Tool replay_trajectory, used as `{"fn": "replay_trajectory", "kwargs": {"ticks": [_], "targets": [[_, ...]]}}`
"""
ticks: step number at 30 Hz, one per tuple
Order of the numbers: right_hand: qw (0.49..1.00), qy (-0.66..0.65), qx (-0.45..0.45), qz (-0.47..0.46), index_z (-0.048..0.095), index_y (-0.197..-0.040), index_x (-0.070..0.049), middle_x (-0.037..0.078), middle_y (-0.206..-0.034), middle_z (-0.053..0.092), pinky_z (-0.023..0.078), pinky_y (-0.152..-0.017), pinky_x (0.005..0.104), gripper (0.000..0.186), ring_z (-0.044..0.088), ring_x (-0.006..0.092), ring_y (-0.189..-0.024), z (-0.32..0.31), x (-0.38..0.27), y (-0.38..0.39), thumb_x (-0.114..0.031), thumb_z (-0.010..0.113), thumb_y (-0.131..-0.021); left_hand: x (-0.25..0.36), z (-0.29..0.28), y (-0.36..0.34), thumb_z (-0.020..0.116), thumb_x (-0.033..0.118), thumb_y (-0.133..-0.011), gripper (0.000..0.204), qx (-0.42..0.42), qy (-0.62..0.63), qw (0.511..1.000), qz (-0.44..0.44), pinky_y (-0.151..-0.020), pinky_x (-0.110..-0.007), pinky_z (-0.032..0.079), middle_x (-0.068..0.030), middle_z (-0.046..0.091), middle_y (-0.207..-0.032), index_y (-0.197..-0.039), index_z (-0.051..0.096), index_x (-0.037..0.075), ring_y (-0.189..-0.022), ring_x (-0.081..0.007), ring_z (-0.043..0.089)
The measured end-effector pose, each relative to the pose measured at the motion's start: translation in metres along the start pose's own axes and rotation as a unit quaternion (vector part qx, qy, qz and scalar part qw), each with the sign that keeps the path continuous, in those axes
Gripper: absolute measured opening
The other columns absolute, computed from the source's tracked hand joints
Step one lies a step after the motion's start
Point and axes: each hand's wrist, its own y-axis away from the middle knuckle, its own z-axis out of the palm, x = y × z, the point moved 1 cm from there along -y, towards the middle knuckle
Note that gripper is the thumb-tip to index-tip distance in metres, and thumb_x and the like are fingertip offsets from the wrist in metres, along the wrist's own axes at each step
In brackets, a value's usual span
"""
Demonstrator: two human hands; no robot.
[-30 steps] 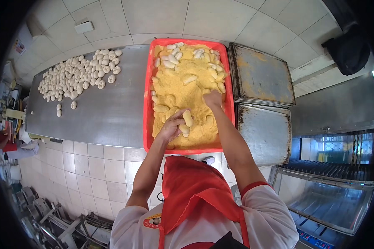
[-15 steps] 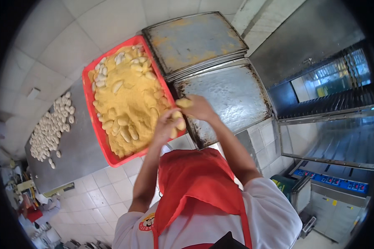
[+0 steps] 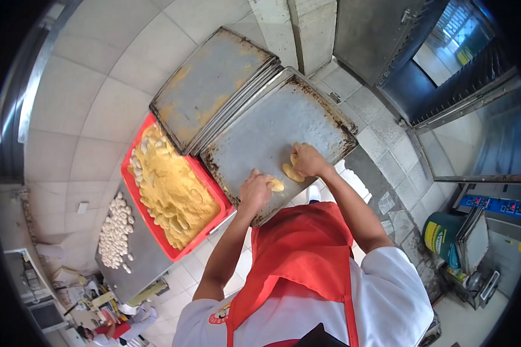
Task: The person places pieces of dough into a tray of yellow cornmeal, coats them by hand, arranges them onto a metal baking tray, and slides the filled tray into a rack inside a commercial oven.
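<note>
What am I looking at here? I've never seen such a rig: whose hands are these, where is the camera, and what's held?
There is no robot: a person works bare-handed. The view comes from the left of two fisheye cameras on their head, looking down, so straight edges bend. The left hand holds a yellow-coated piece. The right hand is at similar pieces on a worn metal tray; its grip is partly hidden. A stack of trays sits beyond. To the left, a red tub holds yellow powder, and pale pieces lie on a metal table.
</note>
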Motion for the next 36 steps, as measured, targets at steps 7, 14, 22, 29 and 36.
{"fn": "replay_trajectory", "kwargs": {"ticks": [7,14,22,29,36], "targets": [[0.981,-0.095,0.146,-0.084,0.065,-0.091,0.001,0.019,-0.092,0.068,0.052,-0.080,0.0381,0.025,0.066,0.0338,-0.089,-0.024,0.041,0.006,-0.013,0.071,-0.072,0.044,-0.018,-0.070,0.064,0.010,-0.090,0.040,-0.059,0.417,0.905,-0.063,-0.090,-0.031,0.047,-0.0109,0.059,-0.112,-0.129,0.056,0.006,-0.098,-0.0190,0.058],[0.904,-0.409,0.116,0.048,0.060,-0.086,-0.004,0.005,-0.083,0.063,0.049,-0.069,0.0272,0.021,0.061,0.0096,-0.084,-0.076,0.077,0.018,-0.011,0.077,-0.075,0.117,-0.004,-0.111,0.064,0.001,-0.086,0.055,0.031,0.500,0.862,0.069,-0.097,-0.034,0.046,-0.0145,0.054,-0.125,-0.138,0.047,0.006,-0.112,-0.0251,0.057],[0.964,-0.060,0.248,0.077,0.061,-0.101,-0.004,0.021,-0.106,0.058,0.050,-0.085,0.0449,0.032,0.059,0.0390,-0.102,-0.065,0.068,0.027,-0.013,0.073,-0.073,0.086,0.018,-0.097,0.065,-0.002,-0.079,0.026,-0.075,0.066,0.978,0.182,-0.096,-0.044,0.046,-0.0153,0.051,-0.118,-0.103,0.060,0.007,-0.108,-0.0359,0.056],[0.967,0.063,0.222,0.108,0.062,-0.104,-0.002,0.020,-0.109,0.059,0.050,-0.089,0.0460,0.028,0.056,0.0390,-0.108,-0.055,0.063,0.022,-0.008,0.065,-0.077,0.070,0.002,-0.085,0.066,0.004,-0.081,0.018,-0.025,0.086,0.946,0.311,-0.087,-0.044,0.048,-0.0150,0.052,-0.107,-0.098,0.059,0.006,-0.100,-0.0360,0.058],[0.974,0.212,0.080,0.027,0.071,-0.089,-0.003,0.020,-0.098,0.066,0.048,-0.090,0.0437,0.018,0.058,0.0370,-0.104,-0.058,0.052,0.023,-0.011,0.058,-0.079,0.078,0.015,-0.095,0.072,0.019,-0.082,0.020,-0.030,0.095,0.963,0.250,-0.083,-0.045,0.048,-0.0135,0.057,-0.097,-0.088,0.061,0.004,-0.096,-0.0340,0.058]]}}
